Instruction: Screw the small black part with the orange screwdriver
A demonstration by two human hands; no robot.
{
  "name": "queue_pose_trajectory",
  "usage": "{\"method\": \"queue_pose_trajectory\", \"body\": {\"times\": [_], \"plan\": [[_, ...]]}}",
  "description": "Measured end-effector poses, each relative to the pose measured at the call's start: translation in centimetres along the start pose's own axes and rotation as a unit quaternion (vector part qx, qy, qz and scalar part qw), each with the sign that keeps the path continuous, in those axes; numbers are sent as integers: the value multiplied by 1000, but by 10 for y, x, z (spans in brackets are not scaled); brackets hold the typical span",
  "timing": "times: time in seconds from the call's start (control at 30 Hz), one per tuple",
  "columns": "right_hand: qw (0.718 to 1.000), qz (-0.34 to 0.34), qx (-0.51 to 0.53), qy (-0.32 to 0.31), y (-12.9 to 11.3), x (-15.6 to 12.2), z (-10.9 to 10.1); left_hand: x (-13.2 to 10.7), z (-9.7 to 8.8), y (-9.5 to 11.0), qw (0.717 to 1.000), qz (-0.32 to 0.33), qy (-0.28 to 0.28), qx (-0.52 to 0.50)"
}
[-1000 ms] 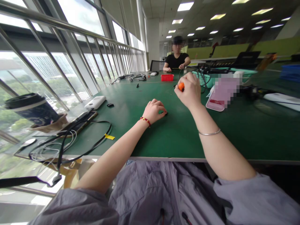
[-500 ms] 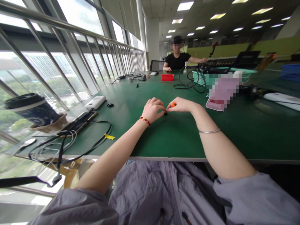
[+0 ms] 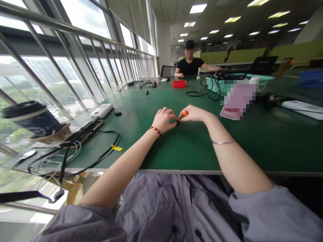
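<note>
My left hand (image 3: 164, 120), with a red and gold bracelet at its wrist, is pinched closed on a small dark piece (image 3: 177, 121) just above the green tabletop. Opposite it, my right hand (image 3: 193, 113) is closed with its fingertips meeting that same piece. A small orange object (image 3: 185, 113) shows within the right fingers; most of it is covered, so its kind cannot be told. A silver bangle (image 3: 223, 142) circles my right forearm.
A takeaway coffee cup (image 3: 30, 117), a white case (image 3: 101, 111) and tangled cables (image 3: 64, 154) lie left, by the railing. Farther off are a red tray (image 3: 179, 84), a teal basket (image 3: 212, 85) and a seated person (image 3: 190, 67). A pink phone-like slab (image 3: 228, 113) lies right.
My hands stay together at nearly the same spot. The fingers have shifted slightly, and the small dark piece between them shows more plainly. The whole view has moved a little.
</note>
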State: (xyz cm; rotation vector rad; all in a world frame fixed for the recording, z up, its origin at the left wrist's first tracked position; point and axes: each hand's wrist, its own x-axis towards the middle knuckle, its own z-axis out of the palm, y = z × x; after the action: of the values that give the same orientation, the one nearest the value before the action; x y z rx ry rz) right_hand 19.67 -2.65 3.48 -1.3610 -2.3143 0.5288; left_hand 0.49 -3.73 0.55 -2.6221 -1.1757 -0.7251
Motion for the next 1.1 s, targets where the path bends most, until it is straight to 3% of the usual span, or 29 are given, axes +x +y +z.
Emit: {"method": "queue_pose_trajectory", "body": {"times": [0.17,0.33,1.1], "plan": [[986,35,-66,150,7,1,0,-1,4,-2,1000,-20,-11,-4],[972,56,-90,211,8,1,0,-1,8,-3,999,-33,-16,-11],[970,76,-96,209,10,2,0,1,7,1,997,-40,-46,39]]}}
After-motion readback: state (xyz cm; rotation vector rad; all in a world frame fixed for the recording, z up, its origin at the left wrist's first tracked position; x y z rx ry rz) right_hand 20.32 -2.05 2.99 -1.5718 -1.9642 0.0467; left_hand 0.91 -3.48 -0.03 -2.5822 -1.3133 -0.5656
